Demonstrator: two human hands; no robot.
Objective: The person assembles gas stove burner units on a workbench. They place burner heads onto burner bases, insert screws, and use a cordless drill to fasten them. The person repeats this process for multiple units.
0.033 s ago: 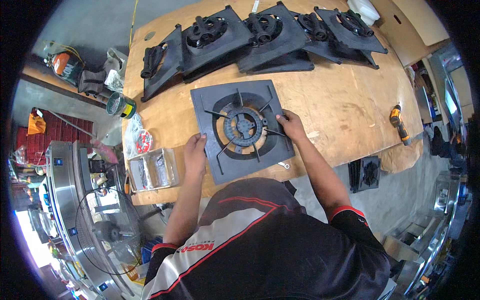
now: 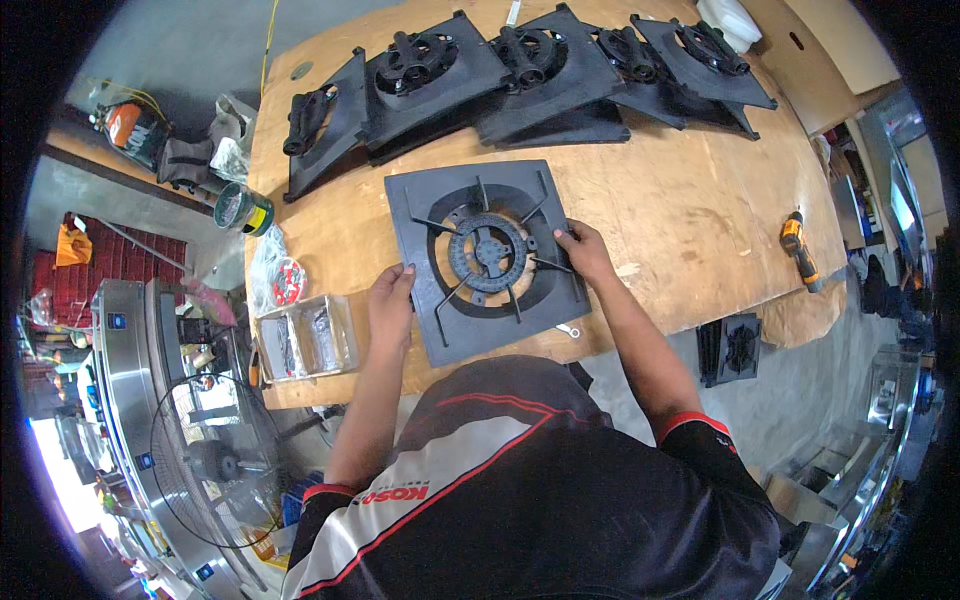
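Head view, looking down. Your left hand [image 2: 388, 300] rests on the left edge of the plate [image 2: 420, 250], a square dark-grey stove-top piece lying flat on the table [image 2: 690, 215] just in front of you; the fingers lie close together, hooked over the plate's rim, thumb side toward you. Your right hand [image 2: 585, 252] sits on the plate's right edge, fingertips together and pressed against the outer ring of the opening, near the end of one prong. Neither hand is lifting the plate; both touch it at opposite sides.

In the middle of the plate sits the burner [image 2: 487, 250] — a round black cast ring with spokes — and thin prongs run inward from the rim of the round opening toward it.

Beyond the plate, along the far edge of the table, a row of plates [image 2: 520, 70] of the same kind leans overlapping one another, each with a black burner on it; they stand well apart from your hands.

A small wrench [image 2: 569, 330] lies on the wood just beside the plate's near right corner. A clear box [image 2: 305, 338] of small parts stands near your left forearm, at the table's left edge, with a bag [image 2: 283, 280] of red pieces just beyond it. A tape roll [image 2: 240, 208] lies farther off at the left.

An orange drill [image 2: 798, 248] lies at the right edge of the table — well apart from your right hand. A fan [image 2: 215, 460] stands on the floor at lower left
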